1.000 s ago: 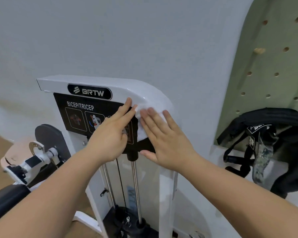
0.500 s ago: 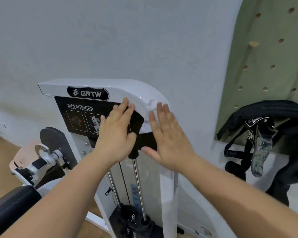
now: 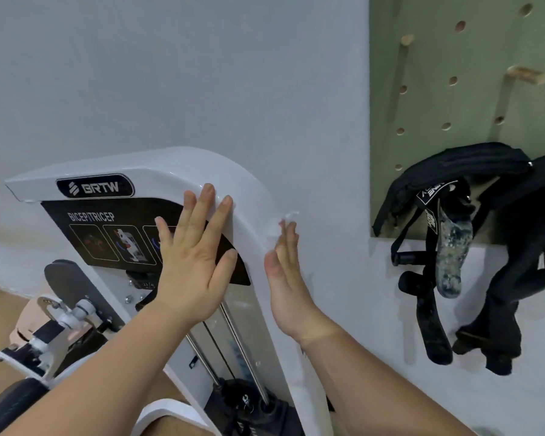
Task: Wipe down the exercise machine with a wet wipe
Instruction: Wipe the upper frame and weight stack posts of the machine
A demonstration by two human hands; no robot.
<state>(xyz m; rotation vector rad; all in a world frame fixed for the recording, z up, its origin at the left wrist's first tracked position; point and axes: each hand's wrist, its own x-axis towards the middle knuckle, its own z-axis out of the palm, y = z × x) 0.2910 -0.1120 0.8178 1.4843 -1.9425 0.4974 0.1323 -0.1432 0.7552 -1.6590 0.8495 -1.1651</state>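
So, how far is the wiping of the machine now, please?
Nothing looks finished for certain; no surface shows clear wipe marks. In hand: the right hand presses the wet wipe on the outer edge of the white curved frame, while the left hand lies flat on the black instruction panel. Probably left: the guide rods and the arm pad.

I see a white exercise machine [image 3: 177,171] with a black label panel [image 3: 107,234], a pale grey wall [image 3: 202,73], a green pegboard [image 3: 472,73] and black straps [image 3: 516,247].
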